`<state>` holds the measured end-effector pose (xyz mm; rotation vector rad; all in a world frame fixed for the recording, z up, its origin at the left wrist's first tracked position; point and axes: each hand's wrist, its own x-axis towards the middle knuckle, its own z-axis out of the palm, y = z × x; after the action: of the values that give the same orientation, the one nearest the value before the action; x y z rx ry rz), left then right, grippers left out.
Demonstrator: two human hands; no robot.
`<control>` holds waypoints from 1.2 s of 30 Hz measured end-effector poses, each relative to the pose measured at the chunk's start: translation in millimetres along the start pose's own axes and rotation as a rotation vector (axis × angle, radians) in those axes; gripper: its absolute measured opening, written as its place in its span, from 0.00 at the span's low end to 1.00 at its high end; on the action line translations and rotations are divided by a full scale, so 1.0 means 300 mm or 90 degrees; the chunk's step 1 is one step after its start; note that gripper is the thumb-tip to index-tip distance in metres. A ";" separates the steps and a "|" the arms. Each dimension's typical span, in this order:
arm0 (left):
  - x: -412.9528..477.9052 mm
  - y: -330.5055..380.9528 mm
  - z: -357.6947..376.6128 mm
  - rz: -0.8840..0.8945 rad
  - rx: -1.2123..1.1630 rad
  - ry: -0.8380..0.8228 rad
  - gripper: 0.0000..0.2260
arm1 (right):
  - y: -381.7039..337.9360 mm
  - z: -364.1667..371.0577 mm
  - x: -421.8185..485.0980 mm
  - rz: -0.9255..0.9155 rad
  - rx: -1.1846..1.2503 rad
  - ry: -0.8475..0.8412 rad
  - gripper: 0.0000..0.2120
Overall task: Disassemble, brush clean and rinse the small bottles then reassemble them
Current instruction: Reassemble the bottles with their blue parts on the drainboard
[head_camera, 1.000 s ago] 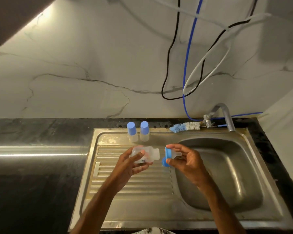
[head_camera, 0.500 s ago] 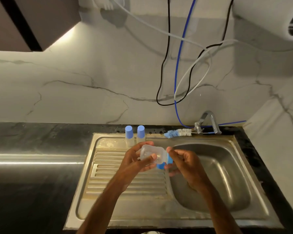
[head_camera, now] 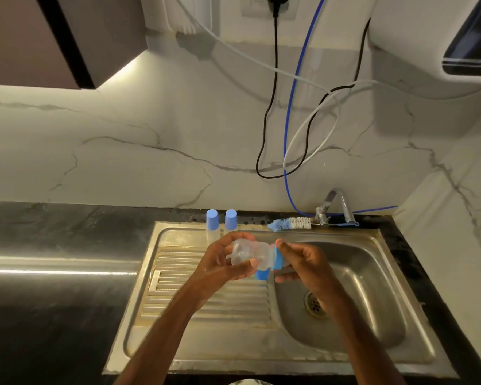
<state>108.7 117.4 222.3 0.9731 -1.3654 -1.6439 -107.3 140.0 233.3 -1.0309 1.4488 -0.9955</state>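
Above the steel sink's drainboard, my left hand grips a small clear bottle lying on its side. My right hand pinches the blue screw collar at the bottle's mouth. A blue cap shows just below the bottle, between my hands; whether it rests on the drainboard is hidden. Two more small bottles with blue caps stand upright at the sink's back rim. A bottle brush with white and blue bristles lies on the back rim beside the tap.
The sink basin with its drain lies under my right forearm. A metal tap stands at the back. Black, blue and white cables hang down the marble wall. Dark countertop extends left.
My hands came together: the collar piece in my right hand now sits against the mouth of the bottle in my left. The camera tilted upward, showing more wall.
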 end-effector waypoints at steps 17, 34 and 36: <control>0.045 0.013 0.006 -0.001 -0.005 -0.010 0.20 | 0.012 -0.039 0.039 -0.058 -0.008 0.009 0.16; 0.142 -0.030 0.015 -0.025 -0.005 -0.021 0.20 | 0.036 -0.094 0.094 0.000 0.060 -0.101 0.18; 0.156 -0.037 0.010 -0.031 -0.014 -0.018 0.20 | 0.041 -0.100 0.105 -0.003 0.080 -0.124 0.20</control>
<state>85.9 77.4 207.9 0.9815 -1.3482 -1.7119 -140.6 114.9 216.0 -1.0106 1.2097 -0.9497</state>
